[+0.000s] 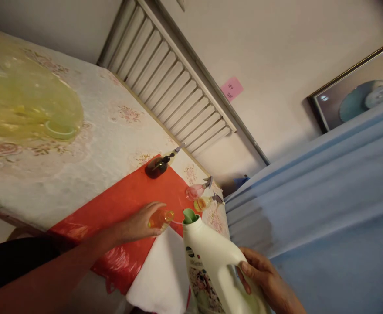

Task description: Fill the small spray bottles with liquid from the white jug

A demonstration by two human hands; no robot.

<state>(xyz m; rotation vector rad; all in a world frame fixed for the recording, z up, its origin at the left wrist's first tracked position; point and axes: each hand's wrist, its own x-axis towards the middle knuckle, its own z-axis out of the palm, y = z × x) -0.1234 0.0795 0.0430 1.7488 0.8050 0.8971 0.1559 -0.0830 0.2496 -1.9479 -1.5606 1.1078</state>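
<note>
Gripping orange bottle (160, 219), left hand (139, 224) fingers wrapped; right hand (265, 277) clasping jug (211, 261) handle.

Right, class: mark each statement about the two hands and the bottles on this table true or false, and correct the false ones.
1. The right hand grips the handle of a white jug. True.
2. The jug's green spout is capped. False: it is open.
3. The left hand holds a small orange bottle. True.
4. The dark pump bottle stands on the white cloth. False: it stands on the red sheet.
</note>
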